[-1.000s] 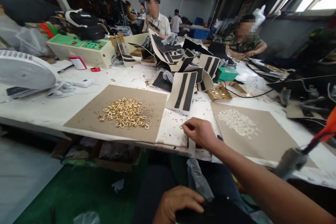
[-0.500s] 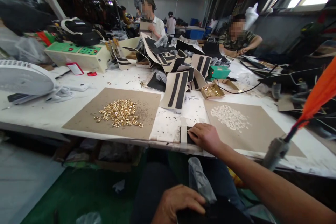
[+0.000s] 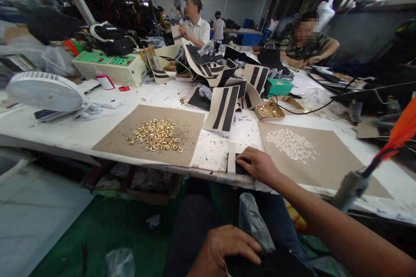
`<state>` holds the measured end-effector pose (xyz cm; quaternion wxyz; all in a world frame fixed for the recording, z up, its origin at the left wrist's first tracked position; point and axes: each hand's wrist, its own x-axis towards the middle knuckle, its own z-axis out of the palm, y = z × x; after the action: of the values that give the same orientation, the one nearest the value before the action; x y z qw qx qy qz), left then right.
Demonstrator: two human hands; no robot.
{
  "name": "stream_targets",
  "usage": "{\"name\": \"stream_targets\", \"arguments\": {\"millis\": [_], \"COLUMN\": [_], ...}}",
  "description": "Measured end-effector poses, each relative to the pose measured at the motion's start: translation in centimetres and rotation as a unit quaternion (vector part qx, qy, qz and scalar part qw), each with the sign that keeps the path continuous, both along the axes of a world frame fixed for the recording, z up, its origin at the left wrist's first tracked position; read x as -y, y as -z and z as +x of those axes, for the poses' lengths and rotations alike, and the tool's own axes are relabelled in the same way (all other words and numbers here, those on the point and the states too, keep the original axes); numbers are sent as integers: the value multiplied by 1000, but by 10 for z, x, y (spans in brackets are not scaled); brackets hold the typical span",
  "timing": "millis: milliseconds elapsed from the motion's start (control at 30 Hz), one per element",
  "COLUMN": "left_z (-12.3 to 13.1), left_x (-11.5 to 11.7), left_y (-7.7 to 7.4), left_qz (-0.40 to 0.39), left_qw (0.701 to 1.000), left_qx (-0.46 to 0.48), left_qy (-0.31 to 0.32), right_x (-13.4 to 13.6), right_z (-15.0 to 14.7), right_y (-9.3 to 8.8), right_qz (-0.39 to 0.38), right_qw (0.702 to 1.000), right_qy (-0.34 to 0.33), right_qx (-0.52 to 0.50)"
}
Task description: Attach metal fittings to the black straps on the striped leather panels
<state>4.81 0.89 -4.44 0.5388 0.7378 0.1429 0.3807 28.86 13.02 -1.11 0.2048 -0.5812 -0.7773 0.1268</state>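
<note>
My right hand is at the front edge of the table, its thumb and fingers pinched together over a small black pad. Whatever the fingertips hold is too small to make out. A pale strip of tape crosses the pad's left part. Low in the view, over my lap, my left hand is closed on the edge of a black sheet piece. A clear plastic bag sticks up beside that hand. Gold metal rings are heaped left of my right hand, and small whitish discs are spread to its right.
Brown boards lie under both heaps. Behind them are striped beige-and-black panels in a pile and a small box of gold parts. A white fan stands left; an orange-topped grey post rises right. Co-workers sit across the table.
My view has turned slightly left, so the table and its things appear farther right. Both hands keep nearly the same poses. Across the table, a co-worker's held panel has tilted.
</note>
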Motion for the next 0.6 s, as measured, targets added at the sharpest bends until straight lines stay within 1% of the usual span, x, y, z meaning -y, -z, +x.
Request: {"name": "stream_targets", "arguments": {"millis": [133, 200, 333, 433, 533, 600], "left_z": [-5, -8, -12, -14, -15, -16], "left_x": [9, 14, 18, 18, 16, 15], "left_y": [-9, -12, -12, -12, -12, -12], "left_qz": [-47, -69, -66, -72, -77, -80], "left_qw": [999, 998, 998, 997, 996, 996], "left_qx": [-3, -12, -6, -8, -8, -12], "left_qy": [-15, -7, 14, 29, 42, 43], "right_x": [1, 2, 1, 0, 0, -1], "right_z": [0, 1, 3, 5, 8, 9], "right_y": [3, 5, 8, 10, 15, 20], "right_qz": [-23, -32, -65, -96, -127, -135], "right_qw": [1000, 999, 997, 994, 990, 989], "right_qy": [12, 22, 26, 43, 55, 60], "right_qx": [9, 11, -16, -21, -25, -20]}}
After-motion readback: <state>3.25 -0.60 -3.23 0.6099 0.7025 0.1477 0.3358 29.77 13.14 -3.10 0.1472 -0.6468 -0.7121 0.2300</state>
